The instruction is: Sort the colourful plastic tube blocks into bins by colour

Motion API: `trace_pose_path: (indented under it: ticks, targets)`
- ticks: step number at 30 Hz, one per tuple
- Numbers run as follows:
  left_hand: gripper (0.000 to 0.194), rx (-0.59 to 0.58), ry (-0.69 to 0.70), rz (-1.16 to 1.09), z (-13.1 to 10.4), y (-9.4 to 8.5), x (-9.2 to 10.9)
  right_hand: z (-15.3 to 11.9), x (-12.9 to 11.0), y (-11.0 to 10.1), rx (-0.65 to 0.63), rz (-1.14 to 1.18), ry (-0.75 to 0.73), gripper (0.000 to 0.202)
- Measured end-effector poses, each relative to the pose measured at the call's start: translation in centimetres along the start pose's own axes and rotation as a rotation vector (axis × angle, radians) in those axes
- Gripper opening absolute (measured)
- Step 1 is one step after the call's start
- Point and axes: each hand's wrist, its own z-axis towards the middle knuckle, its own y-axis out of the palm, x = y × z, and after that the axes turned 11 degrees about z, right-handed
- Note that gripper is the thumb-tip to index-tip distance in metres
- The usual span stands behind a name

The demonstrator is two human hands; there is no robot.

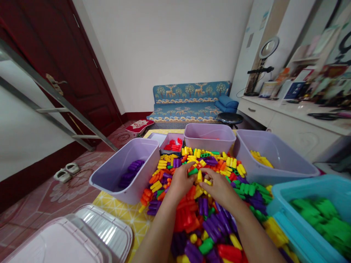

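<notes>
My left hand is over the middle of the pile of coloured plastic building pieces, its fingers curled on a green plastic piece. Close on its right, my right hand pinches a yellow plastic piece between thumb and fingers. Another yellow piece shows by the right thumb. The two held pieces are almost touching; whether they are joined I cannot tell. Red, orange, purple, green and yellow pieces lie loose around both hands and under my forearms.
Lilac bins hold purple pieces on the left and yellow pieces on the right. A third lilac bin and a small tray of red pieces stand behind. A turquoise bin holds green pieces. Lids lie front left.
</notes>
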Motion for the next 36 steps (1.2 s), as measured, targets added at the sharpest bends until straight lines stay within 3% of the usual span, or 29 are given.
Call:
trace_pose_path:
  ticks: [3, 5, 10, 14, 21, 25, 30, 33, 36]
  targets:
    - [0.052, -0.107, -0.097, -0.616, 0.3, -0.9, 0.0, 0.3, -0.2, 0.2, 0.065, 0.404, 0.030, 0.044]
    - [0.063, -0.194, -0.100, -0.883, 0.2, -1.7, 0.3, 0.4, -0.5, 0.0, 0.097, 0.652, 0.068, 0.047]
    - [0.074, -0.223, -0.027, -1.057, 0.0, -2.3, 0.5, 0.1, -1.9, -0.5, 0.166, 1.085, 0.221, 0.056]
    - [0.074, -0.237, 0.040, -1.171, -0.2, -1.9, 0.7, -0.2, -2.7, -1.0, 0.128, 1.213, 0.277, 0.055]
    - [0.076, -0.193, 0.062, -1.284, -0.3, -1.8, 1.3, -0.2, -2.6, -1.2, 0.135, 1.172, 0.265, 0.055]
    - [0.079, -0.121, 0.013, -1.430, -0.3, -1.8, 1.6, 0.0, -1.5, -0.9, 0.153, 0.942, 0.241, 0.050]
    - [0.074, -0.065, -0.008, -1.776, -0.4, -1.8, 2.0, 0.2, -0.1, -0.5, 0.004, 0.634, 0.059, 0.054]
    - [0.075, -0.051, -0.006, -1.861, -0.6, -2.0, 2.5, 0.2, -0.5, -0.5, 0.096, 0.520, -0.025, 0.046]
    - [0.080, -0.061, -0.010, -1.840, -0.8, -2.3, 3.0, 0.0, -1.7, -0.4, 0.201, 0.547, -0.044, 0.042]
